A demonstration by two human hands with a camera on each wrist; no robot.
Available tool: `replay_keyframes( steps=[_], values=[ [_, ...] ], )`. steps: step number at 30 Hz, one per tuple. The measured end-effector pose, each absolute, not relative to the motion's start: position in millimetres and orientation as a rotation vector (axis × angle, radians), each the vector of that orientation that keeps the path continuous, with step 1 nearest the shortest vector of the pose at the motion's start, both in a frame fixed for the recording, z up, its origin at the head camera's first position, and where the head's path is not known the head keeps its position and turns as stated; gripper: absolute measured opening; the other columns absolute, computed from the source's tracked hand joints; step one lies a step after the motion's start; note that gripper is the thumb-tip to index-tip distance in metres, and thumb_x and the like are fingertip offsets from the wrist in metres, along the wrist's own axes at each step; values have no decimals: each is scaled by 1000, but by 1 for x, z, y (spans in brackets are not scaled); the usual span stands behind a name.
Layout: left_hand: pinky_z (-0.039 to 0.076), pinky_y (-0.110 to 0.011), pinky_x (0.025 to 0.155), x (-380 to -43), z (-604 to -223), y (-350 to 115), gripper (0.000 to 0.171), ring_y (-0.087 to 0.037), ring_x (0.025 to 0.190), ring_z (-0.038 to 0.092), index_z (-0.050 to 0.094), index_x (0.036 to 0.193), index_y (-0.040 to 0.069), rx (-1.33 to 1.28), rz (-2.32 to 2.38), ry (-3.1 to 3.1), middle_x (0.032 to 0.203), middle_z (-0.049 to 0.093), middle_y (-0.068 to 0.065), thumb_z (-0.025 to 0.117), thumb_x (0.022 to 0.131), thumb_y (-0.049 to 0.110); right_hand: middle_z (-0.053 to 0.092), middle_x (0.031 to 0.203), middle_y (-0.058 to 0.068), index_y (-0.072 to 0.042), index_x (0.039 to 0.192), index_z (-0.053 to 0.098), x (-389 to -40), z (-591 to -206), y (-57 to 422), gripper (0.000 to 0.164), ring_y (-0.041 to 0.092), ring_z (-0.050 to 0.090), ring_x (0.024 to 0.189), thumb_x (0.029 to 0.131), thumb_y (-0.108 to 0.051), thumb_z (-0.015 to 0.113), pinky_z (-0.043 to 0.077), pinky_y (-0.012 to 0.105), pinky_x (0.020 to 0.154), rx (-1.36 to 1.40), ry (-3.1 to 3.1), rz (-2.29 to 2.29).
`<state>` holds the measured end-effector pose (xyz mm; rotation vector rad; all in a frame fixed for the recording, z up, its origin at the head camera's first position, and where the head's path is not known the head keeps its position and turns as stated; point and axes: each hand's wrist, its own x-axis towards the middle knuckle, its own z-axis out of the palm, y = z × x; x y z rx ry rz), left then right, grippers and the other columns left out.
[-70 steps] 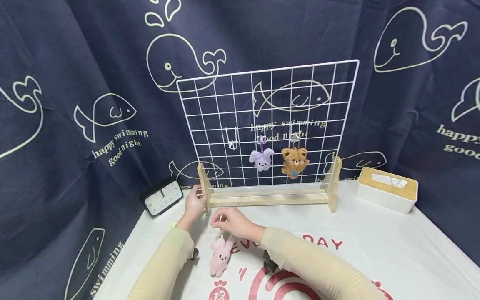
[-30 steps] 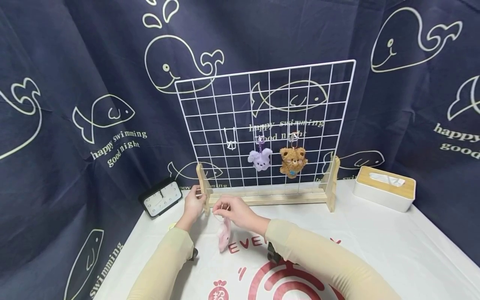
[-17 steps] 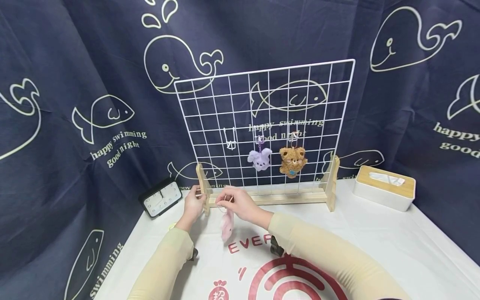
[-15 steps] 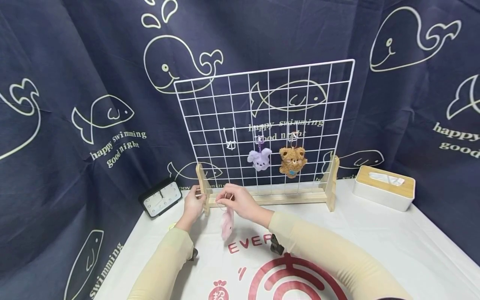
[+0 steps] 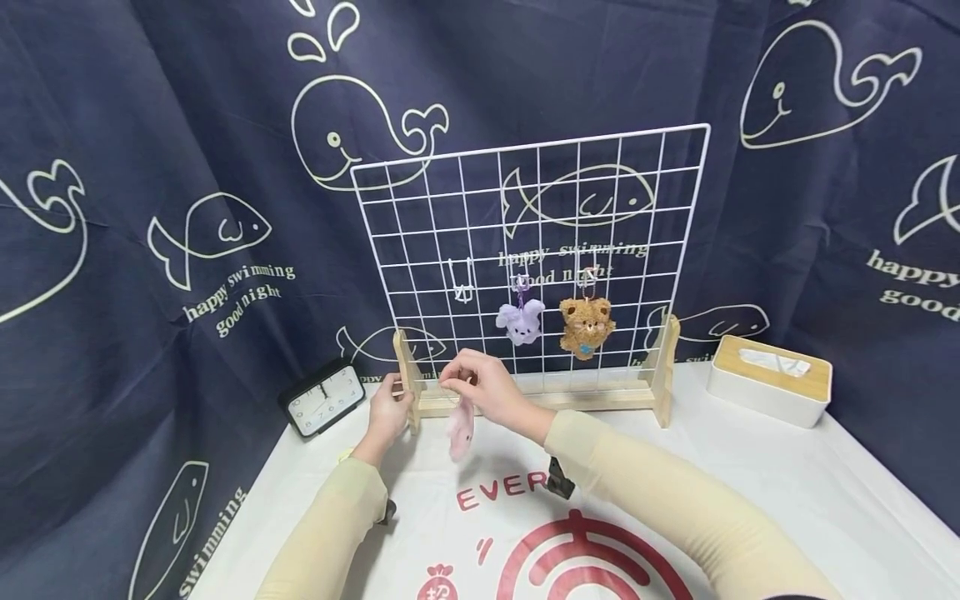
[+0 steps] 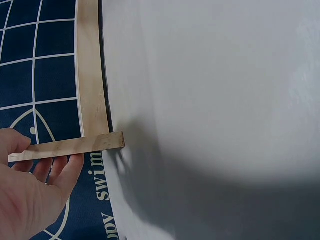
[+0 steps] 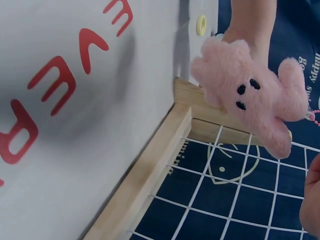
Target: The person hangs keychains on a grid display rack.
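Observation:
My right hand (image 5: pixel 491 390) pinches the thin loop of a pink rabbit plush keychain (image 5: pixel 460 432), which dangles above the table before the rack's left end. In the right wrist view the plush rabbit (image 7: pixel 250 92) shows its dark eyes and long ears; only part of the hand (image 7: pixel 311 200) is in that view. My left hand (image 5: pixel 388 412) grips the left wooden foot (image 6: pixel 70 146) of the white wire grid rack (image 5: pixel 530 148), thumb on one side, fingers on the other. On the grid, a bare white hook (image 5: pixel 463 292) sits left of a purple plush keychain (image 5: pixel 521 323) and a brown bear plush keychain (image 5: pixel 587 327).
A black-framed clock (image 5: pixel 326 400) stands left of the rack. To the right is a tissue box (image 5: pixel 772 379) with a wooden lid. A navy curtain (image 5: pixel 225 100) hangs behind, and a white cloth with red print (image 5: pixel 495 487) covers the table.
My right hand has risen and moved slightly right toward the rack, lifting the pink rabbit, which has turned side-on. My left hand has kept its grip on the wooden foot.

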<state>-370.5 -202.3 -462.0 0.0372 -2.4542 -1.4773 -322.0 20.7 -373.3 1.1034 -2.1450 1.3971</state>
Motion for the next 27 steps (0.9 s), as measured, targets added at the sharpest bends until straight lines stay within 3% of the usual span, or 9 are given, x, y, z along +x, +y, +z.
replay_keyframes(
  steps=[7, 27],
  values=[
    [55, -50, 101, -371, -461, -201, 39, -43, 117, 61, 53, 135, -2, 22, -1446, -2449, 128, 60, -27, 56, 96, 1, 64, 84, -2, -7, 90, 75, -324, -363, 22, 6, 9, 55, 71, 89, -1, 76, 51, 21, 62, 1070, -2105, 1398],
    [56, -51, 101, -368, -459, -203, 37, -44, 117, 62, 53, 133, -2, 14, -1443, -2457, 128, 60, -28, 56, 96, 0, 68, 90, 3, -4, 94, 74, -325, -334, 27, 5, 11, 55, 70, 90, -7, 76, 49, 22, 62, 1021, -2075, 1345]
  ],
)
